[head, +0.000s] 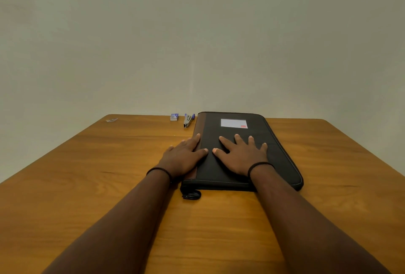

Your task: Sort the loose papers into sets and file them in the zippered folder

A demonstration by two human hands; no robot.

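- Wooden table (87,164) fills the lower half of the view, its bare brown top running out to every edge; no loose papers show anywhere on it
- Black folder (245,142) with a brown strip down its left side lies flat and closed at the table's middle, reaching from about 6 o'clock up towards 12; a white label (234,123) sits near its far end and the zip pull (192,194) hangs off the near left corner
- Right hand (241,157) lies flat on the folder cover with fingers spread wide, holding nothing
- Left hand (184,153) rests at the folder's 9 o'clock edge, fingers straight, thumb and fingertips on the cover and the palm half on the table, gripping nothing
- Stapler (188,120) lies just beside the folder's far left corner, at about 11 o'clock
- Small box (174,117), probably staples, sits just left of the stapler
- Something small and pale (111,120) lies near the far left table corner at 10 o'clock, too small to tell
- Judging by this, the job is either at its very start or at its end: the folder is shut and whether sorted papers are inside is hidden
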